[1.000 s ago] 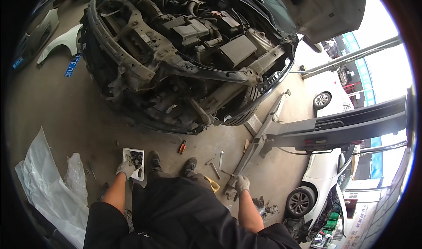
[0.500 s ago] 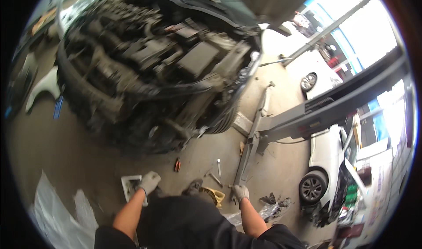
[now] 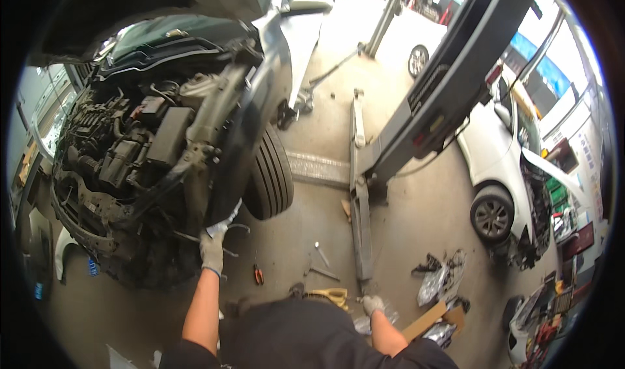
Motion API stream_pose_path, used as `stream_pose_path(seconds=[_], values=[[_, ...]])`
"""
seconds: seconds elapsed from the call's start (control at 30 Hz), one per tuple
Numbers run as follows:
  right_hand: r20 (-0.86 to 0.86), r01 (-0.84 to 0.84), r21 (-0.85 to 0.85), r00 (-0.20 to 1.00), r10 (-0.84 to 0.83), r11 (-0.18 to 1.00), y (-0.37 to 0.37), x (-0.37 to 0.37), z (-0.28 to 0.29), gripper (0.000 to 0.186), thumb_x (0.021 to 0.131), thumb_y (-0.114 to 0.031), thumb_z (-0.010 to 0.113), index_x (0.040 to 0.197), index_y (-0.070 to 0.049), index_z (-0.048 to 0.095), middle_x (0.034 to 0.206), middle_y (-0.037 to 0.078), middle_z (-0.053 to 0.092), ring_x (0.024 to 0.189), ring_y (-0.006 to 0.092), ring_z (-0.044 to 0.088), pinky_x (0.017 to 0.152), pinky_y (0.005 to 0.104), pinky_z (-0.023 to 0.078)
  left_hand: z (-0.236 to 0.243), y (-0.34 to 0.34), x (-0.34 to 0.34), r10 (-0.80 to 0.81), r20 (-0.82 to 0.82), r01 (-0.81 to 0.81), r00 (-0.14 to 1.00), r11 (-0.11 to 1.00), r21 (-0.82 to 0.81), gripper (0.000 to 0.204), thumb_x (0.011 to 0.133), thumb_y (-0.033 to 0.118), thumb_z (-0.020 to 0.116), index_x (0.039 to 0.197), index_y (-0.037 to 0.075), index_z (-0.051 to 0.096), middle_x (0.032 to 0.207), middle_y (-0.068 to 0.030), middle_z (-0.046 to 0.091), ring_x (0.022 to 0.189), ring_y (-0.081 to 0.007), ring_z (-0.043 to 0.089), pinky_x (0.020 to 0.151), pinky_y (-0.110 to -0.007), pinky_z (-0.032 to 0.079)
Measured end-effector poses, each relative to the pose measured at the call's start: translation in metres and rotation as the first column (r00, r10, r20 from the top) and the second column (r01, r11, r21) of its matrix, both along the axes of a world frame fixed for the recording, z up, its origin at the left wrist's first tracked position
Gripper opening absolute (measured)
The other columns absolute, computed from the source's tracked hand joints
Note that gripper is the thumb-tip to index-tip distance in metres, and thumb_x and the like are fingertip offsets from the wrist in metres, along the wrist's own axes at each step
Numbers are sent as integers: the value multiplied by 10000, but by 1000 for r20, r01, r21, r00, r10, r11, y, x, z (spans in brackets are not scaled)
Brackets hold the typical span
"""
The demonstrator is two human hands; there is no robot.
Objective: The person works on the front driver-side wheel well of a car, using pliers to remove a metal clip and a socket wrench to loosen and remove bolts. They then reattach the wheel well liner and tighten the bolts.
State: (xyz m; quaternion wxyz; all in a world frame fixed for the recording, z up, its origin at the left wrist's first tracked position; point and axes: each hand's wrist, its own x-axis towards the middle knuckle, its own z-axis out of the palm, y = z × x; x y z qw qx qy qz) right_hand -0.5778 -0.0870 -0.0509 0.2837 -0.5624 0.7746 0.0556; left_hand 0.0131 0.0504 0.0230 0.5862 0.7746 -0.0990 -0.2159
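My left hand (image 3: 211, 252), in a pale work glove, is raised to the front corner of the car with the open engine bay (image 3: 140, 131). Its fingers look closed at the lower front end of the dark fender (image 3: 237, 154), just below a whitish strip (image 3: 224, 219); what they grip is hidden. Low beside my body is my gloved right hand (image 3: 372, 305), fingers curled, with a small end sticking out that I cannot make out. Close to it lies a yellow part (image 3: 332, 297) on the floor.
Orange-handled pliers (image 3: 258, 275), a hammer-like tool (image 3: 323, 273) and a wrench (image 3: 321, 254) lie on the floor. A lift post (image 3: 449, 82) with its low arm (image 3: 361, 232) stands right of the tyre (image 3: 272, 174). Cardboard (image 3: 426, 322) and a white car (image 3: 488, 154) are further right.
My view has swung right toward the car's corner. My left hand has left the white tray-like thing on the floor and reached up to the fender. My right hand stays low.
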Motion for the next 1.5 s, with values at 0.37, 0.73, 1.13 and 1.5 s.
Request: stream_pose_path(seconds=[0.37,0.73,1.13,1.5], values=[[41,130,102,990,-135,986,-73,-23,-23,394,846,-279,605,1051,32,735,903,256,719,819,324,716,739,426,543,-20,4,-73,146,203,-235,968,805,544,383,945,290,577,1170,-20,561,1145,-281,658,1066,-436,645,889,-504,515],[58,148,52,987,-151,988,-311,74,-15,433,825,-347,620,1032,16,732,1100,307,683,1092,455,649,946,486,501,-145,-120,-42,-546,-517,678,659,135,723,581,838,529,609,1103,29,738,1149,-246,695,1149,-382,664,956,-433,522],[328,97,-136,944,-48,986,-638,243,-2,428,857,-366,596,1069,-17,724,1052,252,715,1031,391,683,921,445,511,125,-525,52,-292,474,108,830,920,378,252,898,145,664,1122,29,671,1029,-150,727,950,-283,707,891,-394,548],[427,-433,-136,786,447,891,-859,385,-19,424,886,-361,520,1014,-19,735,1056,256,708,1057,400,668,932,459,503,203,-603,172,-271,824,-735,497,372,566,923,820,467,772,1522,74,319,1566,-197,357,1451,-373,333,1199,-546,244]])
